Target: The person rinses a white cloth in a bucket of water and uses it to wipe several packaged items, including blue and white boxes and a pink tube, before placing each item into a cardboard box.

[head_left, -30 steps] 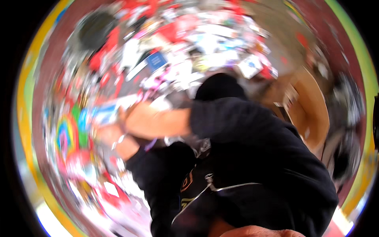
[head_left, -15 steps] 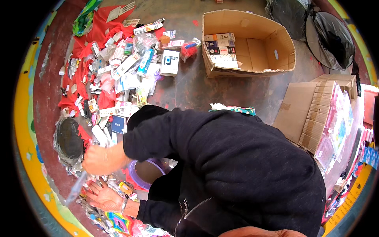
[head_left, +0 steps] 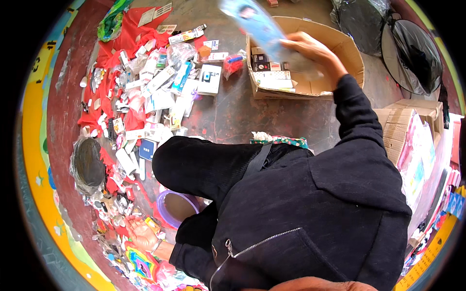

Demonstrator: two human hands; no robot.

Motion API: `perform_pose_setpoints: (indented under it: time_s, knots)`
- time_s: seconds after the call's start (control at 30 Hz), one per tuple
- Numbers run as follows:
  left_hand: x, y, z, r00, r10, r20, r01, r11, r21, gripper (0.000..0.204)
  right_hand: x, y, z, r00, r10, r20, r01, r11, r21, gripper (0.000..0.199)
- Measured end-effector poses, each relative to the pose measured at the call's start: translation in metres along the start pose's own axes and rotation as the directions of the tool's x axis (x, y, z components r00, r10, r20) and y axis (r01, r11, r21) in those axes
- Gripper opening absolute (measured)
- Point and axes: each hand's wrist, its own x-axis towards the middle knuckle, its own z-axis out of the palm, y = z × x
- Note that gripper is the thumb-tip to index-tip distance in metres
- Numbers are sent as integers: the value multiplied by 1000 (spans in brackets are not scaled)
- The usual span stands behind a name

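My right hand (head_left: 310, 48) is raised over the open cardboard box (head_left: 308, 91). It grips a long, flat, light-blue packet (head_left: 257, 26) by its lower end. The packet looks like shiny plastic with a dark picture near the top, and motion blurs it. At the lower left, my left hand (head_left: 142, 234) lies palm up with fingers apart, holding nothing, among loose small goods. A small yellow package (head_left: 152, 224) sits beside its fingers. Several small boxes (head_left: 270, 66) stand along the left side inside the cardboard box.
A red cloth (head_left: 132, 30) strewn with small packages covers the left floor. A purple-rimmed tub (head_left: 162, 206) stands by my knee. Near the left edge is a black round pan-like item (head_left: 88, 160) in plastic. Cartons (head_left: 388, 119) and black bags (head_left: 359, 29) are at the right.
My right hand has swung from the goods at lower left up to the cardboard box, carrying the packet. My left hand has shifted slightly right, still palm up. My torso has straightened.
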Motion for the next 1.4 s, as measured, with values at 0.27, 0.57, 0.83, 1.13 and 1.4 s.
perform_pose_setpoints:
  time_s: [0.27,0.57,0.83,1.13,1.4]
  knots:
    - [-5,-9,-14,980,-162,-114,170,984,60,33,-8,154,-44,948,314,54,-221,770,-599,31]
    - [-7,-3,-7,933,-240,-269,287,946,150,36,39,157,-1,861,440,256,-88,623,-777,28]
    - [13,-17,21,894,-392,-219,434,880,196,35,48,246,56,935,353,30,-170,519,-838,20]
    - [29,-29,37,872,-359,-334,429,887,167,29,59,265,78,942,277,187,148,154,-977,21]
    - [29,-25,-5,890,-306,-338,346,936,64,33,79,199,45,919,395,-3,-172,395,-902,31]
